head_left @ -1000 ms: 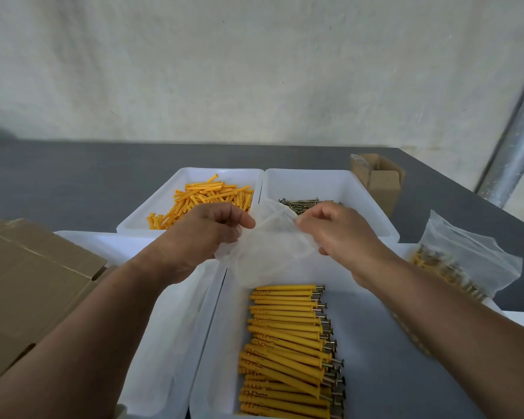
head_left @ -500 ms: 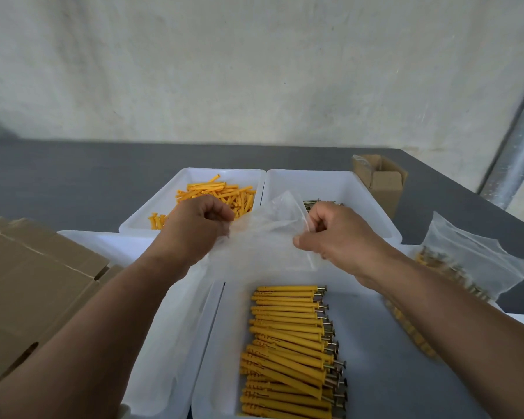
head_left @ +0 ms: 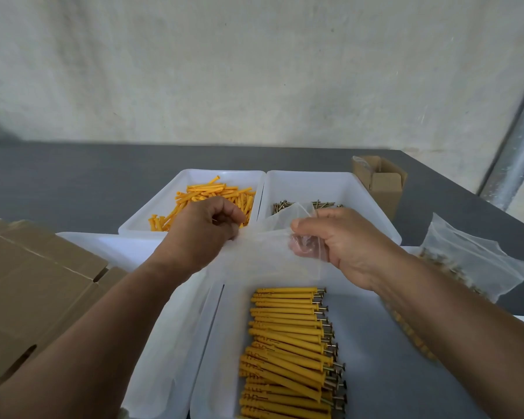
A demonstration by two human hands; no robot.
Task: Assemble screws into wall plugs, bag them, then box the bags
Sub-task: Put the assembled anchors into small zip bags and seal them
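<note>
Empty clear bag (head_left: 270, 255), pinched at its mouth by your left hand (head_left: 200, 234) and your right hand (head_left: 345, 246), both grasping film only; assembled plugs (head_left: 288, 343) lie just below and nearer you, long axes crosswise, screw heads on your right hand's side.

The thin clear plastic bag (head_left: 266, 260) is a glossy, crinkled, see-through film, and the filled clear plastic bag (head_left: 472, 258) at the right has the same soft sheen. The loose orange plastic wall plugs (head_left: 206, 192) and the orange plugs fitted with screws (head_left: 285, 337) look smooth and matt. The small metal screws (head_left: 285, 205) look dull and brassy, and all lie in smooth white plastic trays (head_left: 362, 198) with a faint gloss. The brown cardboard boxes (head_left: 34, 285) are matt and fibrous, the dark grey tabletop (head_left: 73, 182) flat matt, the pale wall (head_left: 254, 71) rough plaster, the grey pipe (head_left: 518, 146) dull metal.
</note>
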